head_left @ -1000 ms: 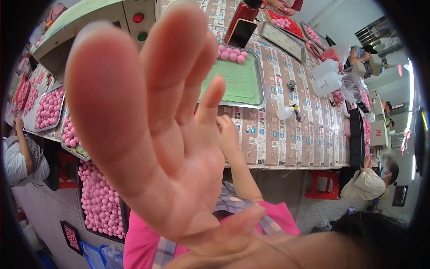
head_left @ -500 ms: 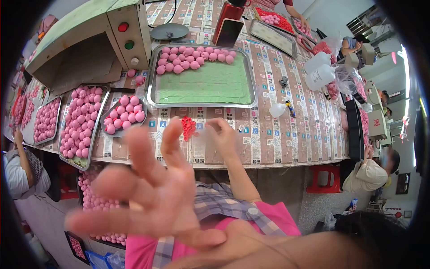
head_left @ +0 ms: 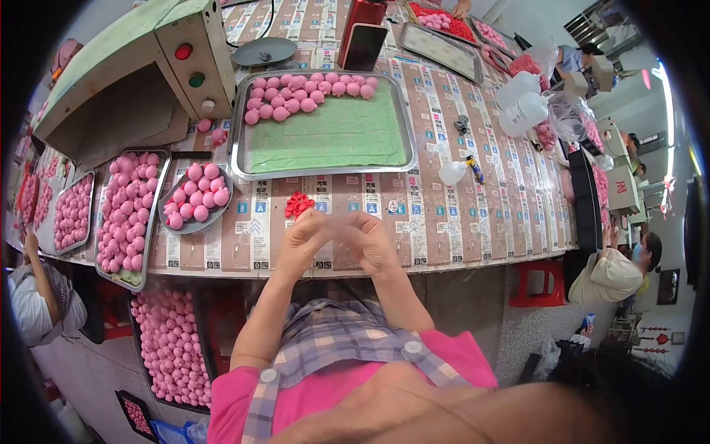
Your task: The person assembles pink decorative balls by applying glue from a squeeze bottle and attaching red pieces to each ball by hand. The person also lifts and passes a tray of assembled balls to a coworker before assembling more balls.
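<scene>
My left hand (head_left: 302, 243) and my right hand (head_left: 372, 244) meet over the near part of the table, fingers bent and pinched toward each other. The fingertips are smeared by motion, and whatever lies between them cannot be made out. Just beyond my left hand lies a cluster of small red pieces (head_left: 299, 203). Farther back stands a metal tray (head_left: 325, 175) lined with a green sheet (head_left: 329, 142), with several round pink balls (head_left: 279, 112) along its far and left part. To the left, a grey plate (head_left: 194, 224) carries more pink balls (head_left: 196, 194).
A machine housing (head_left: 166, 44) with coloured buttons stands at the back left. Trays of pink balls (head_left: 132, 211) line the left side. A phone (head_left: 362, 50), a small white bottle (head_left: 452, 172), a yellow-and-black tube (head_left: 475, 169) and jugs (head_left: 525, 112) are farther off. Other people sit around the table.
My left hand, spread wide close to the camera before, has come down to the table beside my right hand, its fingers now pinched. The view has shifted slightly.
</scene>
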Motion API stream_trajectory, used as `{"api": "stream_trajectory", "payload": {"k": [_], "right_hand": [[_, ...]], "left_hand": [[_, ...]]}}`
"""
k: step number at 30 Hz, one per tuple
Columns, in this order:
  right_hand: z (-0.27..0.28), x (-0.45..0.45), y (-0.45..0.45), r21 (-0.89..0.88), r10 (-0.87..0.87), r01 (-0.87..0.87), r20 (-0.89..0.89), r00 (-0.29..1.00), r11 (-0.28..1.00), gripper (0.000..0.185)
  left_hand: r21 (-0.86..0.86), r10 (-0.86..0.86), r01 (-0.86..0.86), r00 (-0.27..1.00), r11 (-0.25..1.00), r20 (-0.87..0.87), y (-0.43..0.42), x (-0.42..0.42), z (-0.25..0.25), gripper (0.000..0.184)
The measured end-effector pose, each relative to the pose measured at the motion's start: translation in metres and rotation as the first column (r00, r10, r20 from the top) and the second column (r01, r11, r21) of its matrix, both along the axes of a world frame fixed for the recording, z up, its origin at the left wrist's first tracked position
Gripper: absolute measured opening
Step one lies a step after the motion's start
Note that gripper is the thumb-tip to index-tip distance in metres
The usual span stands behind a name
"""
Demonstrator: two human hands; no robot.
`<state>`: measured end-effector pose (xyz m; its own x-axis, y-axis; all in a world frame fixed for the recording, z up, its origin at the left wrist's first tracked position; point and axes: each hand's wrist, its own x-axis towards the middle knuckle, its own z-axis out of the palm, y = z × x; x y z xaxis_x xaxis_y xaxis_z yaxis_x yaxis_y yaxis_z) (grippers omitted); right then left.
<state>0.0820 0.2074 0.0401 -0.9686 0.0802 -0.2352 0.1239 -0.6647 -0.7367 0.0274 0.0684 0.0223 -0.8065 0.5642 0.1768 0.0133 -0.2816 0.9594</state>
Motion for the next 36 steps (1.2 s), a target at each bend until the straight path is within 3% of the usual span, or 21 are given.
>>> {"api": "stream_trajectory", "payload": {"k": [4,8,9,11,12,14,16,19,22,23,26,29,33,36], "right_hand": [[0.0,0.002,-0.001,0.038,-0.013,0.011,0.043,0.999,0.999,0.007],[0.003,0.008,0.01,0.285,-0.066,0.061,0.007,0.998,0.957,0.006],[0.01,0.01,0.018,0.574,-0.168,0.167,-0.052,0.984,0.802,0.007],[0.003,0.006,0.044,0.414,-0.584,0.683,-0.354,0.73,0.602,0.01],[-0.018,0.009,0.085,0.58,-0.641,0.738,-0.428,0.637,0.346,0.009],[-0.014,0.003,0.137,0.683,-0.696,0.73,-0.535,0.48,-0.021,0.013],[-0.027,-0.006,0.176,0.763,-0.635,0.595,-0.595,0.493,-0.253,0.029],[-0.07,-0.011,0.229,0.852,-0.496,0.473,-0.518,0.697,-0.224,0.039],[-0.049,-0.009,0.22,0.972,-0.531,0.227,-0.161,0.832,0.062,0.042],[-0.028,-0.009,0.199,0.973,-0.539,0.228,-0.167,0.826,0.047,0.041],[-0.018,-0.004,0.164,0.787,-0.492,0.534,-0.348,0.798,0.31,0.037],[0.005,0.006,0.11,0.521,-0.458,0.581,-0.359,0.814,0.625,0.035],[0.005,0.021,0.069,0.425,-0.352,0.492,-0.367,0.861,0.76,0.036],[0.002,0.027,0.046,0.444,-0.406,0.536,-0.358,0.841,0.718,0.053]], "left_hand": [[-0.106,-0.01,-0.006,0.989,0.994,-0.147,-0.002,-0.002,-0.007,0.02],[0.09,-0.023,0.011,0.991,0.996,0.132,0.007,0.004,0.005,0.015],[0.122,-0.021,-0.004,0.98,0.992,0.197,0.008,0.004,0.005,0.014],[0.178,-0.021,-0.048,0.93,0.983,0.366,0.005,0.001,-0.001,0.014],[0.227,-0.062,-0.046,0.891,0.973,0.449,0.002,-0.001,-0.001,0.014],[0.312,-0.141,-0.066,0.79,0.948,0.597,-0.006,-0.003,0.001,0.015],[0.361,-0.176,-0.079,0.764,0.929,0.621,-0.007,-0.004,0.003,0.018],[0.388,-0.209,-0.081,0.732,0.918,0.648,-0.006,-0.001,0.005,0.02],[0.406,-0.22,-0.086,0.73,0.91,0.647,-0.005,0.002,0.0,0.02],[0.414,-0.23,-0.09,0.715,0.906,0.66,-0.006,0.002,-0.001,0.02],[0.392,-0.209,-0.118,0.689,0.912,0.694,-0.006,0.004,0.001,0.019],[0.373,-0.217,-0.087,0.682,0.924,0.698,-0.009,0.003,0.002,0.02],[0.357,-0.209,-0.088,0.671,0.93,0.711,-0.008,0.003,0.006,0.024],[0.352,-0.184,-0.112,0.687,0.929,0.704,-0.008,0.005,0.011,0.023]]}}
